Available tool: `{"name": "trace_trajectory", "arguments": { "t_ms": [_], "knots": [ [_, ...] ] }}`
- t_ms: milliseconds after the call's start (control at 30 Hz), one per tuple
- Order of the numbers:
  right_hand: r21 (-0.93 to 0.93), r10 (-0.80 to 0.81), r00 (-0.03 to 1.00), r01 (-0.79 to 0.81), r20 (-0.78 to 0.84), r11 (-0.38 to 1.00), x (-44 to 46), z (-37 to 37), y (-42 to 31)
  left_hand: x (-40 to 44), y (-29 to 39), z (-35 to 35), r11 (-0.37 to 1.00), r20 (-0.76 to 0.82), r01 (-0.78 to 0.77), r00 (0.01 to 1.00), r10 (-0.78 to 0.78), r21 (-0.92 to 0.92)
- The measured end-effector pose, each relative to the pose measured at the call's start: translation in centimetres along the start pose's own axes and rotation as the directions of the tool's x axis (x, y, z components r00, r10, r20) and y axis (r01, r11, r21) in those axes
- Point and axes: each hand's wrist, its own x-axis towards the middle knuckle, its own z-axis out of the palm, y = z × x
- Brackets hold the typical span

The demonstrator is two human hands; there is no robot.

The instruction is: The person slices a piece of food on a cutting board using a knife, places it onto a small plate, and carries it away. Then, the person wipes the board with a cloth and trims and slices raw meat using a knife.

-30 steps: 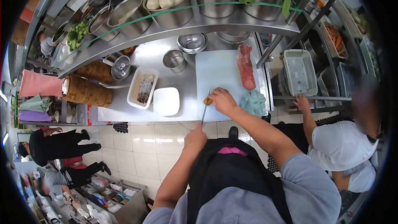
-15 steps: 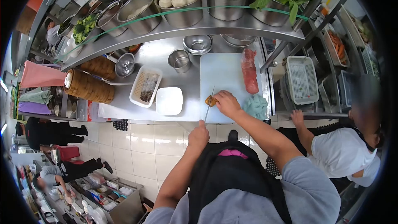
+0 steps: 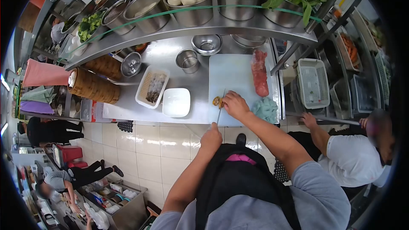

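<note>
Brown food piece (image 3: 217,101) at grip of right hand (image 3: 235,104), knife (image 3: 220,113) across it.

Knife (image 3: 220,110) shifted right across brown food (image 3: 216,101); more of it now to left.

steel counter (image 3: 172,79) | cutting board (image 3: 222,72) | white dish (image 3: 176,102) | plastic basket (image 3: 143,83) | pot (image 3: 187,70) | metal bowls (image 3: 207,53)

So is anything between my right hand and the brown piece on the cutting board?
Yes, the knife, gripped by your left hand: its blade runs between your right hand and most of the brown piece. Whether your fingertips touch any of it, I can't tell.
</note>
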Motion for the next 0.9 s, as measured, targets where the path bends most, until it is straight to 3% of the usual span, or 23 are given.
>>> {"name": "trace_trajectory", "arguments": {
  "t_ms": [233,300,433,533,633,700,900],
  "knots": [
    [0.007,-0.001,1.000,0.001,-0.006,1.000,-0.5,0.6,0.6,-3.3,-0.5,-2.0,0.993,0.125,0.069,0.989,-0.080,0.092],
    [-0.017,-0.004,1.000,0.004,-0.021,1.000,-0.4,0.9,0.5,-1.8,-1.8,1.0,1.000,0.041,-0.021,0.999,0.022,-0.019],
    [-0.004,-0.022,1.000,0.022,-0.008,1.000,-0.2,-0.4,0.4,0.2,-1.6,1.9,1.000,-0.001,-0.004,1.000,0.004,-0.018],
    [0.145,0.024,0.999,-0.018,-0.040,0.989,-0.2,-1.1,0.5,-0.6,-1.6,-0.1,0.999,0.011,-0.005,1.000,0.004,0.040],
    [0.130,0.010,0.991,0.007,-0.135,0.991,-0.7,-1.0,1.3,-2.2,-0.9,-1.7,1.000,0.020,0.006,1.000,-0.007,0.031],
    [-0.039,-0.038,0.987,0.032,-0.155,0.999,-0.8,-1.2,1.7,-2.7,-0.6,-2.3,1.000,0.026,0.007,1.000,-0.007,0.007],
    [-0.023,-0.034,0.992,0.032,-0.124,0.999,-0.6,-1.2,1.5,-4.0,-0.5,-3.1,1.000,0.061,0.024,0.998,-0.023,-0.017]
  ]
}}
